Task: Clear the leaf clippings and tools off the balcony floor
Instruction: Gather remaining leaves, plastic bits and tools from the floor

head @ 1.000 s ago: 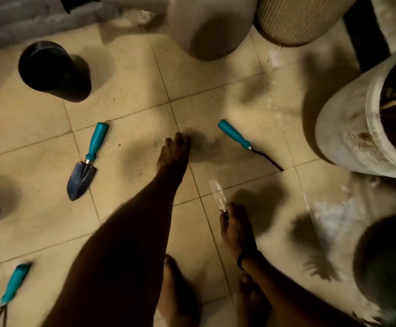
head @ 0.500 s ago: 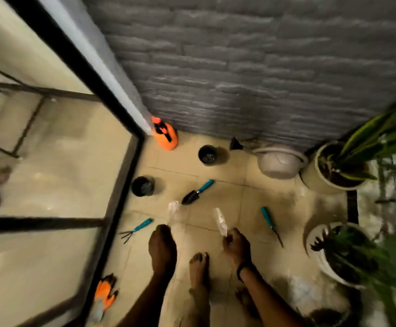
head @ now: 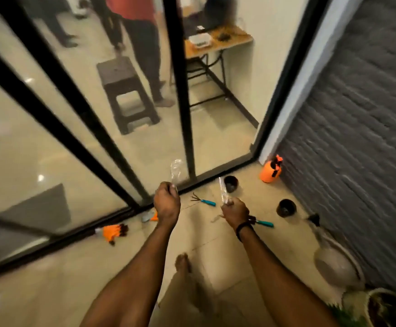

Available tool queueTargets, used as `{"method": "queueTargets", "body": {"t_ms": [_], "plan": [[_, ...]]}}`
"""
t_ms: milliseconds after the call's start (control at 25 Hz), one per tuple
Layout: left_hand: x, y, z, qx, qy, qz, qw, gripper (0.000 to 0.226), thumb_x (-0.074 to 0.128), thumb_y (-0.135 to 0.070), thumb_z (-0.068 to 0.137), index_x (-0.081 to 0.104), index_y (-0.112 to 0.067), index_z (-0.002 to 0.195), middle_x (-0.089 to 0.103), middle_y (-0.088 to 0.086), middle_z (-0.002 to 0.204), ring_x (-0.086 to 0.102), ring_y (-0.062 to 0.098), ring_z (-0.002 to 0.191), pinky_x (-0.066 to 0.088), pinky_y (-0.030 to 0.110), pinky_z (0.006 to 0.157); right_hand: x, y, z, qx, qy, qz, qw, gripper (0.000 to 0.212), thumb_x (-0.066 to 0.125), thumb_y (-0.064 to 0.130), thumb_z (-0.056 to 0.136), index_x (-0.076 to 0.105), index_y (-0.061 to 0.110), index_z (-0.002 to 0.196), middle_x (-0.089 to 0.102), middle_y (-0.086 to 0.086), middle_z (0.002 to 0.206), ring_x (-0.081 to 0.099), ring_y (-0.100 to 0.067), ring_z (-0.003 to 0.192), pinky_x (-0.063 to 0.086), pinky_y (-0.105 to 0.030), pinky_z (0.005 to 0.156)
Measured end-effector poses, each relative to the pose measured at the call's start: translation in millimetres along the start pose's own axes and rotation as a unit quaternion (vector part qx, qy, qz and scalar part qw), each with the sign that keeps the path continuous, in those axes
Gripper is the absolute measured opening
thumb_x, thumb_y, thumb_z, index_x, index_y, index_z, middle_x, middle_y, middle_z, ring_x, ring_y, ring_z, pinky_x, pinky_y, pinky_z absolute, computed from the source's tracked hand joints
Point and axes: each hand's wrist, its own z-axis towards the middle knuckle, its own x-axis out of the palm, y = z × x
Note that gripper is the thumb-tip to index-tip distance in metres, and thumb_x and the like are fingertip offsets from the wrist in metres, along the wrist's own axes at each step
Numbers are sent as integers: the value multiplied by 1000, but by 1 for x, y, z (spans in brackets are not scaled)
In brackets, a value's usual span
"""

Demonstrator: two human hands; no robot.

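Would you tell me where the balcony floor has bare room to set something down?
Bare tiles lie between the glass door and the foot, and between the foot and the pale pot. The corner near the sprayer, black pots and rake is crowded.

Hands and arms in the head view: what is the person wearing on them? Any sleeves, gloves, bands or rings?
No sleeves or gloves show on either arm. The left hand and its wrist carry nothing visible. The right hand has a dark band around the wrist; whether it is a watch or a bracelet cannot be told. No rings can be made out.
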Motion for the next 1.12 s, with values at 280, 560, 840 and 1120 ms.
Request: {"method": "queueTargets", "body": {"t_ms": [280, 560, 840, 1120], "plan": [[-180, 153, -48, -228, -162, -7, 960, 18, 55, -17, 97, 65, -3, 96, 70, 23, 93, 62, 44, 90, 45, 42, 75, 163, 64, -114, -27, 182, -13, 983, 12, 67, 11, 83, 59, 18, 76, 70, -8, 83, 73, -24, 72, 60, -34, 72], [-329, 300, -98, -419, -266, -28, 868, 17, 52, -14, 95, 66, -5, 96, 70, 18, 101, 63, 38, 97, 45, 37, 78, 372, 85, -218, -39, 330, -113, 936, 7, 70, 7, 82, 66, 3, 86, 67, -10, 89, 70, -24, 65, 60, -46, 77], [-453, 417, -71, -534, -336, -51, 774, 16, 52, -15, 96, 66, -7, 99, 69, 12, 105, 62, 32, 100, 38, 29, 71, 560, 150, -298, -36, 445, -181, 877, 10, 71, 3, 83, 64, 6, 77, 66, -11, 86, 68, -29, 71, 58, -48, 82], [-519, 519, 13, -604, -429, -98, 665, 16, 56, -15, 94, 69, -8, 100, 72, 15, 106, 64, 35, 102, 47, 33, 80, 742, 239, -320, -95, 493, -274, 821, 9, 71, 6, 84, 66, 6, 91, 66, -16, 105, 69, -21, 72, 61, -35, 72]]}}
